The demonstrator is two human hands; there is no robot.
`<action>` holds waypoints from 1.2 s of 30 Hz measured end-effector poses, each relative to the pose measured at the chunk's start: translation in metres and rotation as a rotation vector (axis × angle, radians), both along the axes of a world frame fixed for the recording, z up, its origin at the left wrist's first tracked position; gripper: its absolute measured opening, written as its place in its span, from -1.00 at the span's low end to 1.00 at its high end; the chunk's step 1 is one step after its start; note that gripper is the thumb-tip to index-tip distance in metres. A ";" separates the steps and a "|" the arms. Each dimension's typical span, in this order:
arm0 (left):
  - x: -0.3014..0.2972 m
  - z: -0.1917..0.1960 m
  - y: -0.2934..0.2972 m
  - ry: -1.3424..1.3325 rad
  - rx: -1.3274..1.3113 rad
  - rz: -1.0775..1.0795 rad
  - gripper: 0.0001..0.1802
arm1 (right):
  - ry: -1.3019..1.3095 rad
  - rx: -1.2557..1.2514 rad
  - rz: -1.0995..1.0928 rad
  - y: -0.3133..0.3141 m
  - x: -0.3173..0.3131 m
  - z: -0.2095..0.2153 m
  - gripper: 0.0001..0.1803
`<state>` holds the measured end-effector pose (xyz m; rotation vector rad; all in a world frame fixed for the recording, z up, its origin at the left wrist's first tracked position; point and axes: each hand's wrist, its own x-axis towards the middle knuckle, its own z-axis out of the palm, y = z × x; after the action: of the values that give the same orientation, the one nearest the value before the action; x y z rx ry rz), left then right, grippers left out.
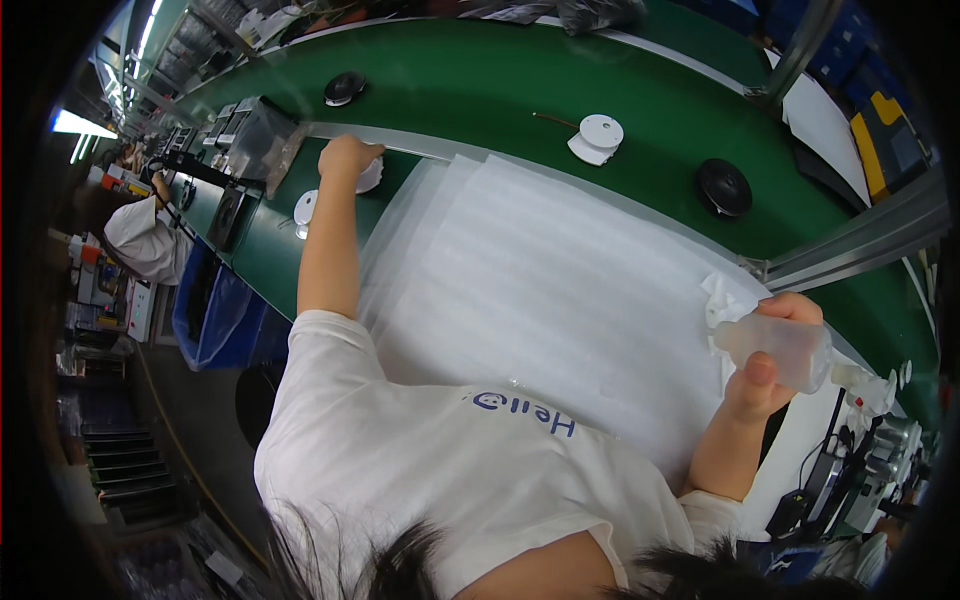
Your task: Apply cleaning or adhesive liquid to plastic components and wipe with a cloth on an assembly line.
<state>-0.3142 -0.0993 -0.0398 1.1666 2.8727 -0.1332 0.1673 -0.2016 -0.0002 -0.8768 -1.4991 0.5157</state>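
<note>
My right hand (765,385) grips a translucent squeeze bottle (785,350), thumb on its near side and fingers on its far side. The bottle lies tilted on its side, its narrow end pointing left. Crumpled white tissue (728,298) sits beside that end. At the far left, my left hand (345,160) is closed by a small white piece (370,177) and appears to hold it; its fingertips are partly hidden. Just left of that forearm is a white round part (304,212). White foam sheets (530,270) cover the work surface between my hands.
Beyond the sheets runs a green conveyor belt (450,90). It carries a white round device (600,135) and black round devices (724,187) (345,88). A metal post (860,245) stands at right. A blue bin (215,315) and another person (150,238) are at left.
</note>
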 end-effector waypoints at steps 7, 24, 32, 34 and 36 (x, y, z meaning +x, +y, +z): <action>0.147 0.060 -0.009 -0.603 0.838 -0.757 -0.38 | -0.075 0.071 -0.001 -0.001 0.001 -0.002 -0.34; 0.279 0.016 -0.058 -0.461 1.301 -2.092 -0.52 | -0.238 0.251 0.261 -0.028 0.004 0.032 -0.29; 0.285 0.017 -0.060 -0.551 1.291 -2.044 -0.45 | -0.278 0.140 0.232 -0.033 0.005 0.039 -0.27; 0.281 0.014 -0.063 -0.520 1.303 -2.027 -0.45 | -0.256 0.146 0.243 -0.031 0.001 0.032 -0.28; 0.280 0.010 -0.060 -0.418 1.350 -2.054 -0.45 | -0.240 0.147 0.241 -0.030 0.000 0.030 -0.28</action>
<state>-0.0346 -0.1596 -0.0297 2.8325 0.0672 1.6690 0.1668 -0.2318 0.0298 -0.6634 -1.8517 0.4797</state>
